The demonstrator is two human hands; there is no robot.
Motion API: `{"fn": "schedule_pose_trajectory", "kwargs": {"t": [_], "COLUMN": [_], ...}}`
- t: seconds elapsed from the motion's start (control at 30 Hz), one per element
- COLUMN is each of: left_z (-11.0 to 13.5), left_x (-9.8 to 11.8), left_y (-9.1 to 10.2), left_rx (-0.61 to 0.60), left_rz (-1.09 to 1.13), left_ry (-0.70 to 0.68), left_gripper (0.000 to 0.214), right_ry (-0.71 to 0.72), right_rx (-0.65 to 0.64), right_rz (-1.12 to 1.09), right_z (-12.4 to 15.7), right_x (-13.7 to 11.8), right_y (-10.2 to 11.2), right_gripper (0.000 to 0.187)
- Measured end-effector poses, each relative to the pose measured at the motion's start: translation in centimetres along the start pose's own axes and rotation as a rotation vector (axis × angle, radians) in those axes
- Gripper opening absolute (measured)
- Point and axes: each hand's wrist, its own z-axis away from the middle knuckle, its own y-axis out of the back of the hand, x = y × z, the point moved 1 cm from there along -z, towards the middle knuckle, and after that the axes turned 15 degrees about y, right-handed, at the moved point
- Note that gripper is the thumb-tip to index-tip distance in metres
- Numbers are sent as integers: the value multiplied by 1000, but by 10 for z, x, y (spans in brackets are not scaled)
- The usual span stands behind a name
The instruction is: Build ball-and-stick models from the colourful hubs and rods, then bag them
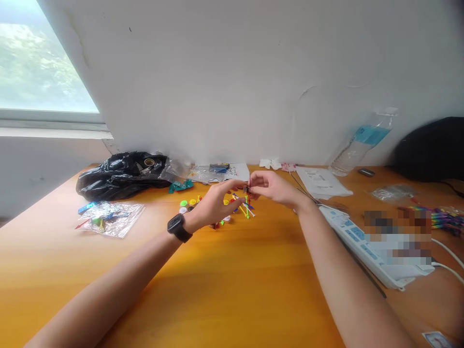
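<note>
Orange wood fills my head view: my left hand (217, 203) and right hand (272, 188) meet fingertip to fingertip, both pinching a small dark piece (248, 187) just above the coloured sticks (245, 209) scattered on the table (232, 290).

No text, number or brand can be read at this resolution. Print is present but illegible on:

- the blue label of the water bottle (366, 137)
- the paper sheet (322, 181) beside it
- the leaflet (237, 171) at the wall
- the power strip (357, 237) (its far end is pixelated)

The watch (178, 227) at the left hand (213, 205) shows a dark face. The thin stick (249, 185) pinched between that hand and the right hand (275, 191) is too small to show any marking.
</note>
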Motion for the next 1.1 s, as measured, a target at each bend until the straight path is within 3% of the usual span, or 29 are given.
{"fn": "schedule_pose_trajectory", "kwargs": {"t": [0.17, 0.27, 0.47, 0.6, 0.67, 0.83, 0.97, 1.1], "left_z": [-1, 0, 5, 16, 21, 22, 16, 14], "left_x": [6, 7, 7, 4, 2, -4, -7, -8], "left_y": [8, 9, 9, -4, -15, -21, -9, -6], "left_rx": [93, 61, -118, -325, -373, -333, -306, -321], "left_rz": [14, -3, -111, -161, -206, -321, -368, -376], "left_ry": [-42, -40, -31, -7, -32, -125, -104, -91], "left_gripper": [15, 15, 29, 22, 17, 12, 14, 15], "right_ry": [48, 49, -37, -219, -258, -286, -284, -259], "right_rx": [40, -3, -79, -113, -144, -171, -128, -147], "right_rz": [-135, -99, 132, 470, 503, 487, 686, 700], "right_z": [-10, -11, -9, -6, -6, -6, -4, -2], "right_x": [-3, 4, 20, 39, 45, 51, 57, 62], "right_y": [-22, -28, -23, -17, -19, -24, -27, -38], "right_gripper": [15, 14, 12, 10, 11, 34, 34, 36]}}
